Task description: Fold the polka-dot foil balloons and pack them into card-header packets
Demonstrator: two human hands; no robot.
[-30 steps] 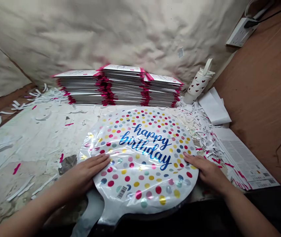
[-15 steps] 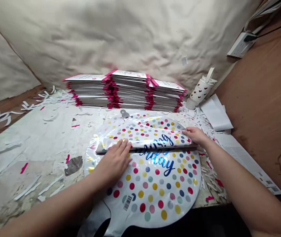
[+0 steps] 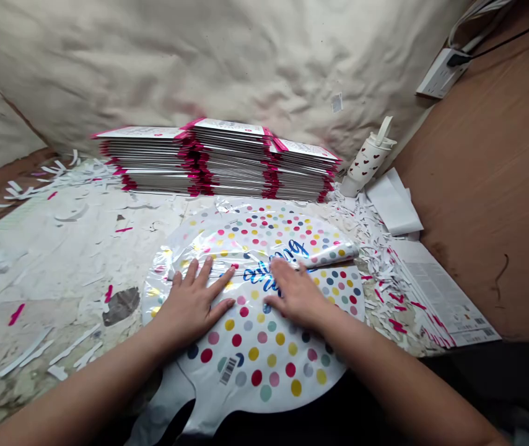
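A flat foil balloon [image 3: 269, 353], white with coloured dots and blue lettering, lies on the table in front of me. Its far part is folded over toward me, making a crease across the middle. My left hand [image 3: 194, 297] rests on the left part of the fold, fingers spread. Flat on the lettering near the centre lies my right hand [image 3: 297, 291], fingers stretched forward and covering some letters. A barcode label [image 3: 228, 371] shows near the balloon's lower edge, and its tail hangs past the table's front edge.
Three stacks of pink-edged cards [image 3: 231, 158] stand against the covered back wall. A white tumbler with hearts [image 3: 367, 162] leans at the back right, near folded white paper [image 3: 393, 201]. Paper scraps [image 3: 376, 248] litter the table. A power strip [image 3: 441, 73] is on the right wall.
My right hand has let go of the fold's right end and moved left to the middle of the lettering. My left hand's fingers have spread on the fold. The view has shifted slightly.
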